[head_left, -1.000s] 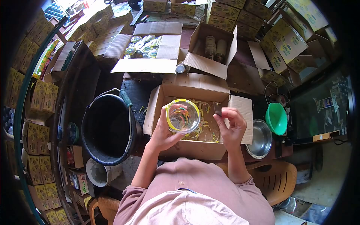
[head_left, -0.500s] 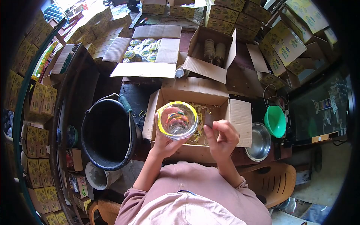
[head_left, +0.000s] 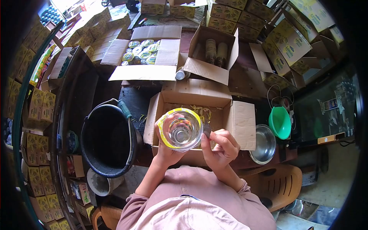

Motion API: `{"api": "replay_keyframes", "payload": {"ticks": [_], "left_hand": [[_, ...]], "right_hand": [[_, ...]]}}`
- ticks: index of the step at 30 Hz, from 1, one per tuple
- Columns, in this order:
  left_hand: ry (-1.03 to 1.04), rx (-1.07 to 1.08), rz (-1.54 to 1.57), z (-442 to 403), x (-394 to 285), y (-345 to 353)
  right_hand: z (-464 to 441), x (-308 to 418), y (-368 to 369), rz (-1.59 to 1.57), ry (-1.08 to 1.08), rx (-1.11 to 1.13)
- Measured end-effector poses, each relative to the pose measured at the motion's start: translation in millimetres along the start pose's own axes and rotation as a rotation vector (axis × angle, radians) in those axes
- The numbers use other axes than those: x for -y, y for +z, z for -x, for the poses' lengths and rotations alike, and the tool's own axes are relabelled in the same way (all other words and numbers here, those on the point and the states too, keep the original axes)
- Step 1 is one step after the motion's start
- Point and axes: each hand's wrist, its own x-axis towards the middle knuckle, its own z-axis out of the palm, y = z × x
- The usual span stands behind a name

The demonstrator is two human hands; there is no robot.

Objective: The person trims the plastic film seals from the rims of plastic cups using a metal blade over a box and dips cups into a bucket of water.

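My left hand (head_left: 165, 154) is wrapped round a clear plastic cup (head_left: 180, 134) whose rim carries a yellow band; its open mouth faces up toward me. Between the thumb and fingers of my right hand (head_left: 222, 148) is a small, dark, flat piece (head_left: 207, 130), held at the right side of the cup's rim. Whether it is a blade I cannot make out. Both hands are above an open cardboard box (head_left: 242, 124), in which thin yellow strips (head_left: 203, 112) lie scattered. The cup and hands hide part of the box.
To the left stands a black bucket (head_left: 85, 143) with a green-gripped handle. A steel bowl (head_left: 273, 147) and a green bowl (head_left: 280, 122) sit at the right. Farther back are a carton of lidded cups (head_left: 142, 73) and another holding two stacks (head_left: 211, 51). An orange chair (head_left: 281, 186) is behind right.
My right hand has moved left, bringing the dark piece from beside the cup to its rim. The cup has turned slightly in my left hand and sits a little lower.
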Motion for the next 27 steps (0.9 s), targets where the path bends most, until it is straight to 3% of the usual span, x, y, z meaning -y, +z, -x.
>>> {"api": "replay_keyframes", "payload": {"ticks": [7,10,13,16,19,22,25,26,27], "left_hand": [[-0.041,0.046,-0.008,-9,-10,0],[0.127,0.036,-0.254,-20,-21,-1],[0.101,0.043,-0.142,-19,-16,1],[0.128,0.110,-0.281,-25,-22,-5],[0.082,0.103,-0.130,-21,-12,-2],[0.156,0.184,-0.231,-24,-19,-5],[0.019,0.148,-0.028,-20,-12,0],[0.082,0.172,-0.190,-22,-14,-5],[0.042,0.143,-0.069,-20,-11,-4]], "right_hand": [[-4,3,2,0.077,-0.012,-0.005],[-7,2,4,0.126,-0.056,-0.009],[-13,0,2,0.142,-0.059,-0.006],[-16,-3,1,0.129,-0.042,0.008],[-16,-7,0,0.147,-0.042,0.028],[-15,-10,-1,0.121,0.030,0.048],[-13,-10,-2,0.040,0.124,0.044],[-11,-12,-2,0.037,0.138,0.033],[-10,-12,-3,0.034,0.152,0.022]]}}
